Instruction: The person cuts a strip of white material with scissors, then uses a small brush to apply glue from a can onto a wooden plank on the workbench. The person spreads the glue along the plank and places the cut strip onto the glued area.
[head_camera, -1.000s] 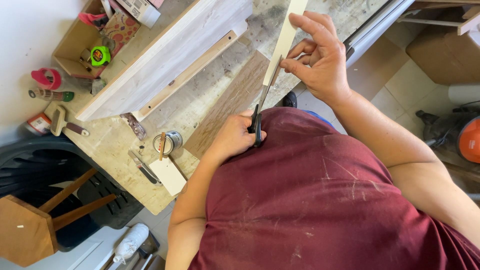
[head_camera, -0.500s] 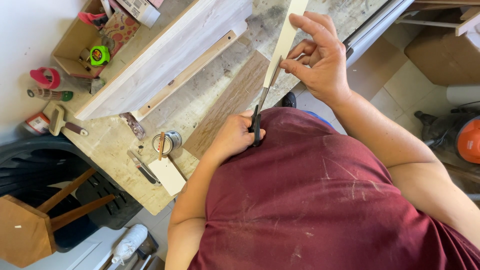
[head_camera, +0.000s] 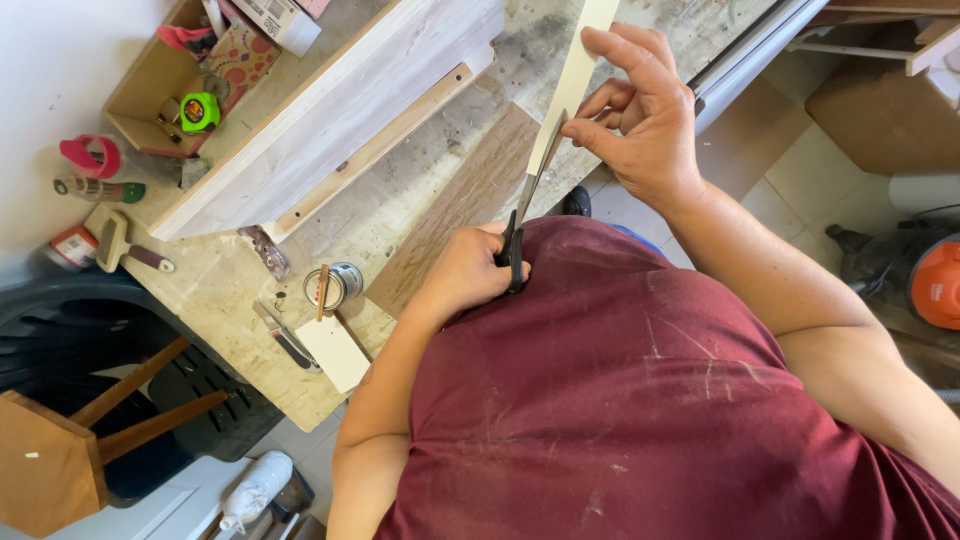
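Left hand (head_camera: 465, 272) grips black scissors (head_camera: 520, 215); right hand (head_camera: 640, 110) pinches the cream strip (head_camera: 572, 80).

Sunlit worn workbench (head_camera: 225, 275), pale tiled floor (head_camera: 815, 170)

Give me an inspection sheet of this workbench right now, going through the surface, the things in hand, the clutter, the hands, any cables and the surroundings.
Surface: worn, stained workbench with a long pale board and a brown panel lying on it.
Job's things: black-handled scissors, blades at the lower end of a cream strip.
Clutter: small tin, utility knife, pale block, brush, green tape measure in a cardboard box.
Hands: left hand grips the scissors; right hand pinches the strip with its fingers.
Cables: nothing seen.
Surroundings: wooden stool, orange vacuum, tiled floor.
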